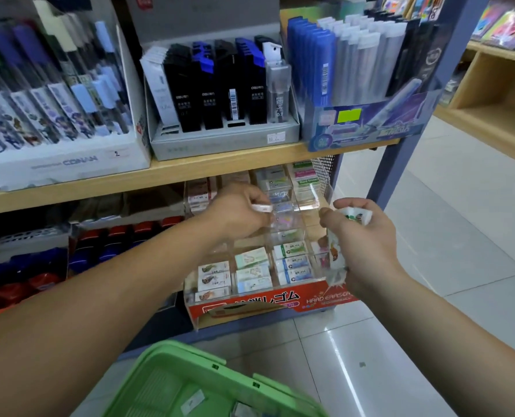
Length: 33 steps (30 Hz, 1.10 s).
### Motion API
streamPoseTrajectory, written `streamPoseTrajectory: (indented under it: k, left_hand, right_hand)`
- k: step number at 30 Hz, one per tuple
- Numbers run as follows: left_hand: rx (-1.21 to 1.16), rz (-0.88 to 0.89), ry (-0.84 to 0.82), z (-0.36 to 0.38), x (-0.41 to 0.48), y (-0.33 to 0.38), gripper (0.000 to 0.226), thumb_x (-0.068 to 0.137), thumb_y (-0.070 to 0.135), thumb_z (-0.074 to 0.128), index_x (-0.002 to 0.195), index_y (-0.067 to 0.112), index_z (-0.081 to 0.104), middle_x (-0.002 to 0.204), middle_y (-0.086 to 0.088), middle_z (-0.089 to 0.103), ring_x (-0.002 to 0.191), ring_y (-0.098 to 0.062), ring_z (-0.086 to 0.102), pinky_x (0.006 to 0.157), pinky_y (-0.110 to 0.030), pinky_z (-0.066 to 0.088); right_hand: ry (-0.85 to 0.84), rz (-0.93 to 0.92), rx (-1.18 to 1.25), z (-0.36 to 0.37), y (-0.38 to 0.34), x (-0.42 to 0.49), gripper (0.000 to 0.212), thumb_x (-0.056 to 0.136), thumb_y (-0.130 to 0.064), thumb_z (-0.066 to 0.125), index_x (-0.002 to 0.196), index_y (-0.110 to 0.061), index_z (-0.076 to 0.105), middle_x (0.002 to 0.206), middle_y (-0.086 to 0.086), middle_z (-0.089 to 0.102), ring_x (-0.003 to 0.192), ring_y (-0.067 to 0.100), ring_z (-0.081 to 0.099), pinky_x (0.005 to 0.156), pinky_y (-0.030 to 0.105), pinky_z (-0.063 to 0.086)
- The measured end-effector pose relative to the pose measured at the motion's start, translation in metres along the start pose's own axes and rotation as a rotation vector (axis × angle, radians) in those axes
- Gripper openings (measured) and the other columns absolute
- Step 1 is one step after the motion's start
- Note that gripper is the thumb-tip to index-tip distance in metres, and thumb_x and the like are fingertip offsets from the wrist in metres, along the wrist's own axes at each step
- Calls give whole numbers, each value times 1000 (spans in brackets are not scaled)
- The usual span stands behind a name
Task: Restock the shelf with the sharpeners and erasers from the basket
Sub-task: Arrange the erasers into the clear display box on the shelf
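Stationery aisle: pale wooden shelf [190, 168], glossy white tiled floor [445, 236] open to the right.

Left hand [238, 213] pinches a small white eraser [262, 208] over the clear acrylic compartment display [319, 194], whose red front reads "HARD ERASER". Right hand [367, 245], just beside its right edge, grips a white printed eraser pack [336, 255]. Green plastic basket [166, 365] sits on the floor below. The white box [79, 164] above is marked "CONAN".

Acrylic eraser display [280, 300]: 1. Boxed erasers [214, 281] counted in its front compartments: 9, three per column; rear stock not countable. Display boxes [223, 139] above it: 3. Green basket [175, 352] below it: 1. Hands at it: 2 — left hand [238, 215] with 1 white eraser [262, 208], right hand [367, 251] with printed packets [355, 216], number unresolved.
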<state>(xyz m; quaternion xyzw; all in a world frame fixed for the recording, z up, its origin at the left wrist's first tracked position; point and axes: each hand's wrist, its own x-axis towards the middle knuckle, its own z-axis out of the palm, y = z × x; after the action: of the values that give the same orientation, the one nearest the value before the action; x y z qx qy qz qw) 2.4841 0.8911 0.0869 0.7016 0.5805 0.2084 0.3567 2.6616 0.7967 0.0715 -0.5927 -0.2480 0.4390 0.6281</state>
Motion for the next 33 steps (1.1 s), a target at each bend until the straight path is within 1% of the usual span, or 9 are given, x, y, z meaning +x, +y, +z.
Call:
streamPoseTrajectory:
  k: [4, 7, 11, 16, 20, 22, 25, 29, 33]
  left_hand:
    - [174, 75, -35, 9, 16, -2, 13, 85, 22, 82, 89, 29, 73, 101, 13, 68, 93, -11, 65, 78, -23, 54]
    - [301, 109, -135, 5, 21, 2, 6, 86, 23, 78, 88, 28, 75, 93, 14, 68, 89, -12, 64, 71, -21, 50]
    - [452, 98, -271, 2, 26, 10, 12, 89, 27, 75, 100, 26, 79, 98, 4, 74, 90, -17, 69, 76, -29, 57]
    - [202, 147, -197, -2, 12, 8, 21, 95, 36, 72, 115, 28, 75, 101, 8, 72, 87, -10, 68, 67, -20, 50]
    - [-117, 95, -393, -4, -22, 9, 25, 100, 28, 67, 125, 32, 70, 69, 20, 65, 55, -3, 57, 45, -19, 38]
    - [-174, 123, -428, -5, -32, 8, 34, 98, 19, 71, 129, 32, 67, 86, 14, 71, 59, -10, 60, 42, -23, 36]
    - [-187, 111, -382, -5, -43, 9, 45, 92, 16, 78, 131, 31, 62, 109, 4, 70, 64, -16, 66, 43, -22, 41]
    - [-194, 170, -408, -4, -52, 9, 28, 90, 13, 80, 115, 20, 68, 93, -1, 76, 67, -20, 65, 50, -20, 47]
    - [-172, 175, -340, -7, -57, 7, 33, 88, 8, 79, 117, 21, 69, 92, 7, 74, 64, -9, 67, 52, -19, 50]
  right_hand:
    - [-18, 11, -3, -3, 1, 1, 22, 88, -13, 80, 103, -24, 68, 93, 6, 77, 80, 29, 79, 70, 56, 65]
    - [-36, -4, -46, -5, 2, 1, 22, 90, -14, 79, 104, -26, 67, 89, -1, 77, 77, 25, 79, 65, 47, 66]
    - [-74, 10, -60, -4, 3, -1, 21, 90, -12, 78, 104, -24, 68, 84, -3, 77, 75, 22, 79, 62, 42, 66]
    - [-201, 16, -45, -4, 1, -4, 20, 91, -9, 77, 105, -20, 67, 85, -1, 78, 76, 23, 79, 57, 36, 63]
    - [-269, -39, -78, 0, 1, -7, 27, 85, -8, 84, 105, -19, 69, 95, 3, 79, 84, 28, 79, 68, 45, 66]
    - [-298, -46, -61, 2, -1, -8, 32, 82, -6, 86, 107, -16, 69, 96, 6, 79, 85, 30, 79, 68, 46, 66]
    - [-350, -80, -84, 3, -5, -11, 34, 80, -6, 87, 107, -18, 69, 96, 5, 79, 84, 28, 79, 64, 41, 65]
    - [-408, -140, -189, 6, -5, -15, 28, 81, -10, 88, 101, -21, 72, 99, 3, 77, 88, 22, 78, 68, 39, 65]
    - [-258, -109, -187, 7, -4, -11, 19, 86, -15, 84, 95, -24, 70, 92, -4, 77, 85, 21, 78, 65, 38, 66]
